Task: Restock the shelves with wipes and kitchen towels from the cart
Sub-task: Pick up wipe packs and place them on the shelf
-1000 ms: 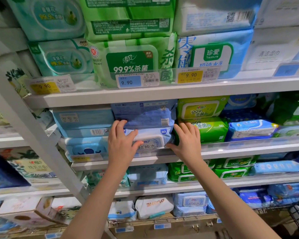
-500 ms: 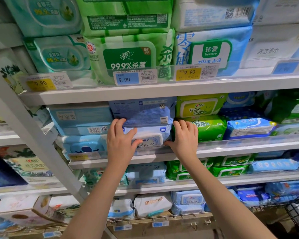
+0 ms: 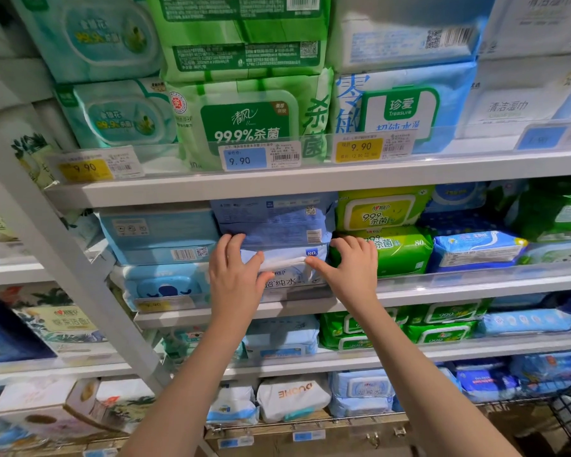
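- Left hand (image 3: 234,278) gripped the left end of the white-and-blue wipes pack (image 3: 289,263), fingers curled over its top, thumb on the front.
- Right hand (image 3: 351,268) gripped the right end likewise.
- The wipes pack sat on the middle shelf (image 3: 459,288), under a blue pack (image 3: 274,222), just left of green packs (image 3: 402,249).
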Motion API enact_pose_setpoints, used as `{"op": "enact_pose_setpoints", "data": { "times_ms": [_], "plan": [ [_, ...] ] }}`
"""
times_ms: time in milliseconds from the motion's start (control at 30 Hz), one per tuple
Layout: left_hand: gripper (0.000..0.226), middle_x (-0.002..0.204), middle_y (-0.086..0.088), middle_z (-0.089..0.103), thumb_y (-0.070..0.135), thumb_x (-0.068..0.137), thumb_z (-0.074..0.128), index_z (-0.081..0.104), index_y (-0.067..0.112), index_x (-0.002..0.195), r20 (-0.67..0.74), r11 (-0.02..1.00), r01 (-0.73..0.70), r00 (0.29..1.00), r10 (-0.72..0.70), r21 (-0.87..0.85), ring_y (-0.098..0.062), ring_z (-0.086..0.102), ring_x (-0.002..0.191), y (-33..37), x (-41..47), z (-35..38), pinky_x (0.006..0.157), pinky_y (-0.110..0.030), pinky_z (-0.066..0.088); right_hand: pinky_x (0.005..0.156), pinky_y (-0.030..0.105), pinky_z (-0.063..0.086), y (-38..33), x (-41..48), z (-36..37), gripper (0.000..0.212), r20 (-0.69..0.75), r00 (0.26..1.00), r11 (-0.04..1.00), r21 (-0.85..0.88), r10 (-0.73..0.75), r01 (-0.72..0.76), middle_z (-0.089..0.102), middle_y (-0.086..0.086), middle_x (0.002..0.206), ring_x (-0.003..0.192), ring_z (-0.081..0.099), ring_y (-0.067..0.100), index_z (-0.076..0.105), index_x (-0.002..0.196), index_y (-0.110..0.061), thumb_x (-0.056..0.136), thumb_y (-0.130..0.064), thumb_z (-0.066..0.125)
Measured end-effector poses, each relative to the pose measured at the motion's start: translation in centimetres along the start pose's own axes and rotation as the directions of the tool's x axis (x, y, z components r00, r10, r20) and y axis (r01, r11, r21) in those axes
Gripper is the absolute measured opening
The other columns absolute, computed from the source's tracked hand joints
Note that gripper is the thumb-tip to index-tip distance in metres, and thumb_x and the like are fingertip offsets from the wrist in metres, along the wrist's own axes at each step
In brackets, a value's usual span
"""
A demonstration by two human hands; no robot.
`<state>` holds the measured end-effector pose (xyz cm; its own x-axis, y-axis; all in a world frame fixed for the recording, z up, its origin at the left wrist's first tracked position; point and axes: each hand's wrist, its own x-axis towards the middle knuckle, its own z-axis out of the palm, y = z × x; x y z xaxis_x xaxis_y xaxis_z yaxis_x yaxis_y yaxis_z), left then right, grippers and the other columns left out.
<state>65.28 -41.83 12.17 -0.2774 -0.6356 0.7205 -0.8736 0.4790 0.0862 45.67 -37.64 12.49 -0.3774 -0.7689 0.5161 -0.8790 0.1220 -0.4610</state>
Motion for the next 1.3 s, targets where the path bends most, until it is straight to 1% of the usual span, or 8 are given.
{"op": "enact_pose_setpoints", "data": {
  "times_ms": [233, 567, 700, 767, 867, 1033, 1200, 1300],
  "plan": [
    [0.035, 0.093, -0.003, 0.064, 0.032, 0.066, 0.083, 0.07, 0.011, 0.091, -0.024, 0.996, -0.081, 0.996, 0.082, 0.029, -0.024, 0.052, 0.091, -0.1, -0.5, 0.9, 0.084, -0.037, 0.037, 0.105, 0.046, 0.03, 0.3, 0.2, 0.2, 0.059, 0.034, 0.999, 1.0, 0.0, 0.007, -0.007, 0.06, -0.001, 0.103, 0.107, 0.047, 0.023, 0.064, 0.098, -0.017, 0.073, -0.07, 0.061],
    [0.034, 0.087, -0.003, 0.064, 0.029, 0.067, 0.083, 0.07, 0.009, 0.091, 0.15, 0.995, -0.1, 0.983, 0.101, -0.012, -0.025, 0.06, 0.082, 0.3, -0.3, 0.0, 0.073, -0.039, 0.05, 0.105, 0.04, 0.027, -0.5, 0.0, -1.3, 0.054, 0.136, 0.99, 0.999, -0.03, 0.037, -0.033, 0.059, -0.004, 0.109, 0.113, 0.047, 0.02, 0.061, 0.103, -0.021, 0.073, -0.066, 0.065],
    [0.038, 0.09, -0.003, 0.065, 0.015, 0.061, 0.088, 0.072, 0.012, 0.094, 0.194, 0.996, -0.087, 0.977, 0.091, -0.028, -0.026, 0.062, 0.083, -0.2, -0.4, -1.1, 0.068, -0.039, 0.053, 0.112, 0.048, 0.023, -2.1, -0.5, -2.4, 0.072, 0.083, 0.989, 0.946, 0.291, 0.126, -0.145, 0.058, -0.001, 0.126, 0.121, 0.049, 0.022, 0.046, 0.132, -0.017, 0.075, -0.053, 0.073],
    [0.04, 0.095, -0.007, 0.066, 0.012, 0.059, 0.088, 0.073, 0.012, 0.096, 0.2, 0.999, -0.038, 0.979, 0.041, -0.019, -0.03, 0.063, 0.088, -0.6, -0.7, -1.6, 0.072, -0.041, 0.053, 0.106, 0.049, 0.034, -2.9, -0.7, -2.5, 0.076, 0.028, 0.996, 0.937, 0.337, 0.084, -0.088, 0.051, 0.004, 0.137, 0.125, 0.048, 0.024, 0.041, 0.14, -0.013, 0.079, -0.047, 0.072],
    [0.035, 0.098, -0.012, 0.067, 0.014, 0.064, 0.087, 0.073, 0.008, 0.096, 0.198, 0.997, 0.077, 0.977, -0.075, -0.004, -0.035, 0.062, 0.093, -1.2, -0.9, -1.9, 0.076, -0.046, 0.052, 0.091, 0.046, 0.046, -3.3, 0.0, -2.5, 0.054, 0.002, 0.998, 0.944, 0.325, 0.064, -0.061, 0.061, 0.006, 0.123, 0.108, 0.058, 0.026, 0.054, 0.127, -0.012, 0.084, -0.042, 0.068],
    [0.039, 0.09, -0.01, 0.07, 0.015, 0.06, 0.089, 0.073, 0.005, 0.095, 0.219, 1.0, 0.018, 0.975, -0.022, 0.018, -0.032, 0.064, 0.085, -1.7, -0.8, -1.2, 0.07, -0.041, 0.055, 0.075, 0.042, 0.046, -3.3, 0.8, -2.7, 0.03, 0.015, 0.999, 0.965, 0.259, 0.031, -0.034, 0.059, 0.0, 0.086, 0.08, 0.057, 0.023, 0.063, 0.099, -0.014, 0.086, -0.041, 0.064],
    [0.037, 0.095, -0.009, 0.07, 0.016, 0.068, 0.084, 0.071, 0.006, 0.102, 0.239, 0.999, 0.005, 0.971, -0.016, 0.05, -0.029, 0.063, 0.09, -1.8, -0.8, -0.9, 0.074, -0.039, 0.054, 0.058, 0.031, 0.032, -3.1, 1.4, -2.4, 0.031, 0.028, 0.999, 0.973, 0.23, 0.018, -0.024, 0.054, 0.001, 0.074, 0.067, 0.051, 0.022, 0.058, 0.083, -0.012, 0.087, -0.042, 0.064],
    [0.034, 0.109, -0.009, 0.068, 0.019, 0.083, 0.072, 0.068, 0.006, 0.114, 0.279, 0.999, 0.051, 0.959, -0.045, -0.014, -0.029, 0.058, 0.103, -1.8, -0.6, -1.6, 0.086, -0.04, 0.047, 0.056, 0.031, 0.035, -3.2, 1.8, -2.5, 0.033, 0.07, 0.997, 0.977, 0.21, 0.03, -0.045, 0.059, 0.003, 0.076, 0.068, 0.054, 0.022, 0.058, 0.081, -0.012, 0.088, -0.044, 0.062]
  ]
}}
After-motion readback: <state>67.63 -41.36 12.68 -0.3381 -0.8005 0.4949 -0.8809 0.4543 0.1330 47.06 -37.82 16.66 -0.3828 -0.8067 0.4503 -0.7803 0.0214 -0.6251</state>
